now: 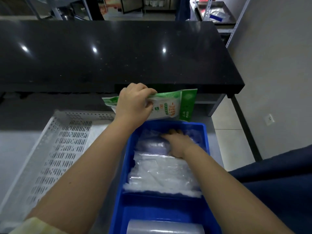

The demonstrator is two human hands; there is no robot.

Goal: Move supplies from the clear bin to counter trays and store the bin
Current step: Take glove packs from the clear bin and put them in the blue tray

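Observation:
My left hand [133, 102] grips a green and white packet [170, 107] and holds it above the far end of a blue tray [207, 130]. My right hand [177, 142] reaches into the blue tray and rests on a clear wrapped bundle [152, 146]; whether it grips it I cannot tell. Clear plastic bags [162, 173] fill the tray's middle. A clear roll [165, 227] lies in the tray's near compartment. A white perforated tray [59, 137] stands to the left. No clear bin is in view.
A black raised counter top [109, 56] runs across the far side, above the grey work surface [15, 146]. Metal shelving [217, 12] stands at the back right. Tiled floor [236, 146] and a dark blue fabric [278, 191] lie to the right.

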